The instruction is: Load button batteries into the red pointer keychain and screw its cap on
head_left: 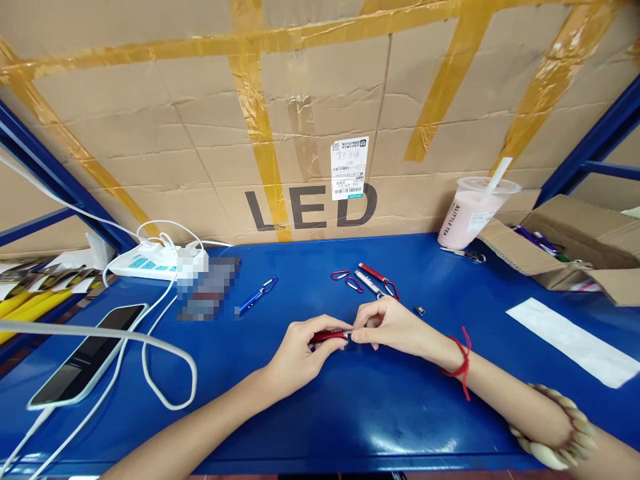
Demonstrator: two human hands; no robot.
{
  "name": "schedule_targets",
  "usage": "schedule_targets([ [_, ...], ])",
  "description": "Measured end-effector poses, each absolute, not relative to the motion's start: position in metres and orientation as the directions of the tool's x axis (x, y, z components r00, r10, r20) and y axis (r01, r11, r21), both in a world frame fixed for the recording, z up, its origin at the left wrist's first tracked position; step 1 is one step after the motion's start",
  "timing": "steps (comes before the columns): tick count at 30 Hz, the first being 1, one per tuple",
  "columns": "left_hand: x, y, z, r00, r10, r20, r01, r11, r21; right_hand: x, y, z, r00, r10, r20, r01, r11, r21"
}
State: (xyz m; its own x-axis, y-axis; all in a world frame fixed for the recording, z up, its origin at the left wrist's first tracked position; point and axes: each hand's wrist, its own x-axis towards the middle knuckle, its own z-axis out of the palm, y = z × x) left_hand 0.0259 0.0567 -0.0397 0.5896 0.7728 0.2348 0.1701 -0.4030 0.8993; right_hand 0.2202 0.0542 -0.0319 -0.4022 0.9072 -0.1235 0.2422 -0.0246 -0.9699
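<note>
My left hand (299, 355) is closed around a small red keychain flashlight (330, 336), lying sideways just above the blue tabletop (350, 413). My right hand (390, 325) pinches the flashlight's right end, fingers pressed together. Beyond my hands lie a red flashlight (374, 273), a silver flashlight (369, 283) and loose carabiner clips (340, 275). A blue flashlight (255, 297) rests to the left. A tiny metal part (420, 311) sits right of my right hand.
A phone (85, 357) on a white cable (165, 393) lies at left, near a white power strip (150, 264). A pink drink cup (470, 212) and an open cardboard box (565, 247) stand at right. A white paper strip (575, 341) lies there. Taped cardboard (310, 120) forms the back wall.
</note>
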Motion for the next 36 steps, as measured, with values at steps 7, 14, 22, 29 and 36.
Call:
schedule_targets([
  [7,0.0242,0.0550,-0.0354,0.605,0.771,0.198,0.149,-0.354,0.923,0.2224,0.0534,-0.0327,-0.395,0.913,-0.100,0.282,0.017,-0.959],
  [14,0.0230,0.0560,-0.0394,0.614,0.787,0.055,0.097,-0.145,0.985,0.2206,0.0514,-0.0314,-0.348,0.937,-0.015,0.283,0.090,-0.955],
  [22,0.0220,0.0572,-0.0376,0.657,0.754,-0.003,0.040,-0.030,0.999,0.2177,0.0489,-0.0296,-0.338,0.932,0.132,0.261,0.227,-0.938],
  [29,0.0231,0.0559,-0.0365,0.662,0.749,-0.016,0.051,-0.024,0.998,0.2191,0.0475,-0.0277,-0.309,0.914,0.264,0.349,0.367,-0.862],
  [36,0.0239,0.0554,-0.0352,0.650,0.760,-0.030,0.058,-0.010,0.998,0.2195,0.0462,-0.0259,-0.304,0.893,0.333,0.341,0.429,-0.837],
])
